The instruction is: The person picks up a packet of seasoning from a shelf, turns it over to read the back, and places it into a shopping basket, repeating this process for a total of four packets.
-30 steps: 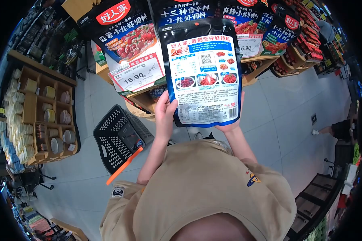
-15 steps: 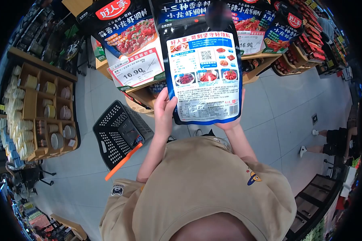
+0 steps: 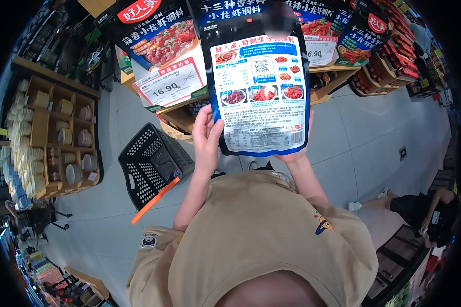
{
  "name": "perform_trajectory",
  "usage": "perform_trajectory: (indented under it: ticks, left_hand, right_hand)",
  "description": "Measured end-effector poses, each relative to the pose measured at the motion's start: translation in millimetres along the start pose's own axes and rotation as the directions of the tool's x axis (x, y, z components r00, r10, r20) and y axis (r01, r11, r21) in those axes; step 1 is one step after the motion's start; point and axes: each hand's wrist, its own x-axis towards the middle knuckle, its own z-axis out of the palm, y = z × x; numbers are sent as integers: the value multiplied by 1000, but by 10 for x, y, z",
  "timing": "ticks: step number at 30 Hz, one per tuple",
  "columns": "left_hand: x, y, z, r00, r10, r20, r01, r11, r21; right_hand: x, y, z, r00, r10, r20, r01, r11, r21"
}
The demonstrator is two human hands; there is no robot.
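A large dark seasoning pouch is held up before my chest, its white printed back facing me. My left hand grips the lower left edge, thumb in front and fingers behind. At the lower right, my right hand holds the pouch from behind and below; most of its fingers are hidden. Beyond it stands a red and black pouch with a price card reading 16.90. More pouches stand to the right.
A black basket with an orange handle is at the left. Wooden shelves of bowls stand farther left. Another person is at the right. Red goods fill a rack at the upper right.
The other person at the right has moved lower and nearer. The held pouch has shifted very slightly, and the fingers of my left hand have spread a little.
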Motion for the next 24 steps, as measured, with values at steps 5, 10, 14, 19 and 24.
perform_trajectory:
  ticks: [5,10,14,19,24]
  left_hand:
    - [-66,82,71,916,396,-62,-283,748,600]
    - [-255,341,390,976,147,162,-218,706,674]
    - [-431,153,422,996,-13,93,-18,945,327]
    - [-545,-29,284,998,-47,43,57,961,-269]
    - [-669,-99,143,940,-70,-335,-96,886,-454]
  right_hand:
    - [-77,-112,-149,997,-37,62,39,998,-41]
    - [-229,-151,-14,989,98,108,-28,853,-522]
    - [-107,-128,463,890,263,373,359,104,-928]
    - [-223,-120,771,920,256,295,363,-277,-890]
    - [-196,-170,697,886,379,266,389,-297,-872]
